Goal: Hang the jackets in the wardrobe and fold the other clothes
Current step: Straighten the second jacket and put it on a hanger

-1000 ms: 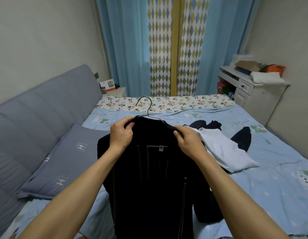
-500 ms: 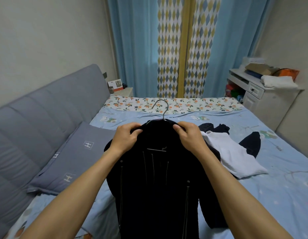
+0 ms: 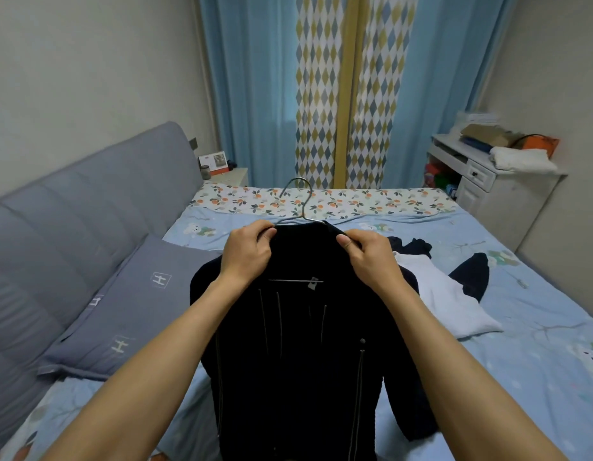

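Head view: left hand (image 3: 246, 252) and right hand (image 3: 368, 252) each pinching dark knit jacket (image 3: 298, 361) on thin wire hanger (image 3: 300, 202).

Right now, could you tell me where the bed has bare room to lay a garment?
Bare sheet lies right of the white garment, toward the cabinet, and between the floral strip and the hanger. The middle is crowded by the black jacket.

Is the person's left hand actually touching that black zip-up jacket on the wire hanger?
Touching. The head view shows the left hand pinching the black zip-up jacket at its collar, fingers curled into the fabric, just below the thin metal wire hanger.
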The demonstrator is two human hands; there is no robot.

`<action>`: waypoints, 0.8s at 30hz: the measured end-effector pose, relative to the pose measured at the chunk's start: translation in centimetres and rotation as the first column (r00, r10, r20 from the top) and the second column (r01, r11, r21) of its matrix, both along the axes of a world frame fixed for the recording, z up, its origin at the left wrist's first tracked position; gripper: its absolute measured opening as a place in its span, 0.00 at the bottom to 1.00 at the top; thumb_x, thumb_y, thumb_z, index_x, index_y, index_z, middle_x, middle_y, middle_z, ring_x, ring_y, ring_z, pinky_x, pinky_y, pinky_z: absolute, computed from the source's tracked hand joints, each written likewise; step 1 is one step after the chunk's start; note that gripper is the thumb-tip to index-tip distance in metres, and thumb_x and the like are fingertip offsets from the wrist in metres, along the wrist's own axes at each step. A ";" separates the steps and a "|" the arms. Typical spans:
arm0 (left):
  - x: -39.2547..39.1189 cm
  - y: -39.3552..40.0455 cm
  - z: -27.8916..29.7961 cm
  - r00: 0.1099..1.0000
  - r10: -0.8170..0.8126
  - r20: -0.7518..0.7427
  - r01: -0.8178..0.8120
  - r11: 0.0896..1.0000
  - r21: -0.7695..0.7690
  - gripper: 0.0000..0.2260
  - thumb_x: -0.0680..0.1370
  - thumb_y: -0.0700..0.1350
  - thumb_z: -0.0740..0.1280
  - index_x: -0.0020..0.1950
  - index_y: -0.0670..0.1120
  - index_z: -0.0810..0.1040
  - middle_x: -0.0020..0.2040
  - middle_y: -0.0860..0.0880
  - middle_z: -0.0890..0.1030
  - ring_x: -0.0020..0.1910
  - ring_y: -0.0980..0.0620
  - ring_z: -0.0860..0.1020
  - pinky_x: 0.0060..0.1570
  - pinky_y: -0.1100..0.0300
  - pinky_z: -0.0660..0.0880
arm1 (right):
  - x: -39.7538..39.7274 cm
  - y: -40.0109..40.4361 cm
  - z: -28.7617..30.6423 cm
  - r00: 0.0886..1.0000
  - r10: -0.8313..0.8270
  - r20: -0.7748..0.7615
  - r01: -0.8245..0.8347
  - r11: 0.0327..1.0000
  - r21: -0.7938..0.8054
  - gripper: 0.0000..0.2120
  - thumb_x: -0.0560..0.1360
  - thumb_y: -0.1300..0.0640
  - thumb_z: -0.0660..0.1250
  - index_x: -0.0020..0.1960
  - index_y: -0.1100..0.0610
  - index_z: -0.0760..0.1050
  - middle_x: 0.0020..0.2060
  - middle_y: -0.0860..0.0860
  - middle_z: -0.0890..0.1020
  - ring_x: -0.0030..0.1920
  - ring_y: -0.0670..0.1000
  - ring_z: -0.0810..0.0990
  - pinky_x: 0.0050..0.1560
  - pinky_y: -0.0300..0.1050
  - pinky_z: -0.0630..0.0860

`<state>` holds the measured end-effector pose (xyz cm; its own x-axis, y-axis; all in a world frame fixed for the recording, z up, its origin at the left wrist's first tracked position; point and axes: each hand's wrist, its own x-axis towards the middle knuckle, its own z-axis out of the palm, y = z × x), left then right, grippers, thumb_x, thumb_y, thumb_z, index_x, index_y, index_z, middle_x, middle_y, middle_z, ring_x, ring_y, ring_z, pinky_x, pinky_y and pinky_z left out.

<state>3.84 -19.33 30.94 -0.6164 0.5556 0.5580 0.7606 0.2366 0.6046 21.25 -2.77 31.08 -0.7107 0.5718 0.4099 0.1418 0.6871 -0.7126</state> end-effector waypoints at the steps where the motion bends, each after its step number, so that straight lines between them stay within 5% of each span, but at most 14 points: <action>1: 0.0 0.1 0.0 1.000 0.008 0.005 -0.008 1.000 0.008 0.07 0.80 0.41 0.66 0.52 0.41 0.83 0.46 0.44 0.85 0.46 0.43 0.80 0.48 0.48 0.77 | 0.1 0.2 -0.2 1.000 -0.009 0.002 0.009 1.000 -0.011 0.15 0.81 0.54 0.64 0.45 0.66 0.78 0.37 0.62 0.80 0.41 0.61 0.77 0.37 0.47 0.66; 6: 0.7 0.5 0.4 0.999 -0.024 -0.035 0.021 0.998 -0.063 0.08 0.81 0.41 0.62 0.56 0.43 0.79 0.49 0.44 0.83 0.48 0.42 0.80 0.48 0.47 0.77 | -0.1 -0.2 -0.7 0.999 -0.039 -0.024 0.039 0.999 -0.002 0.16 0.81 0.55 0.64 0.45 0.68 0.77 0.37 0.64 0.80 0.41 0.62 0.77 0.43 0.54 0.73; 11: 1.3 1.4 2.7 0.982 -0.080 -0.169 0.057 0.989 -0.137 0.07 0.80 0.45 0.66 0.52 0.45 0.83 0.46 0.45 0.85 0.46 0.43 0.81 0.45 0.49 0.77 | -0.8 -0.8 -0.4 0.999 0.005 -0.034 -0.005 1.000 0.013 0.16 0.81 0.54 0.64 0.43 0.67 0.75 0.35 0.63 0.78 0.34 0.56 0.73 0.35 0.46 0.61; 16: 0.8 1.2 3.2 0.991 -0.045 -0.123 0.033 0.995 -0.096 0.08 0.79 0.42 0.68 0.53 0.45 0.86 0.48 0.47 0.86 0.47 0.46 0.83 0.46 0.53 0.79 | -0.6 0.1 -0.4 1.000 0.025 0.005 -0.025 0.999 0.023 0.15 0.81 0.53 0.65 0.46 0.66 0.78 0.38 0.62 0.82 0.41 0.61 0.79 0.42 0.53 0.74; 24: 0.7 0.8 3.6 0.998 -0.036 -0.050 0.033 0.998 -0.052 0.08 0.78 0.42 0.68 0.54 0.44 0.85 0.51 0.48 0.86 0.51 0.48 0.83 0.53 0.49 0.79 | -1.2 0.1 0.7 0.986 0.108 0.131 -0.120 0.989 0.087 0.11 0.82 0.50 0.62 0.59 0.53 0.78 0.49 0.49 0.82 0.49 0.50 0.78 0.49 0.50 0.75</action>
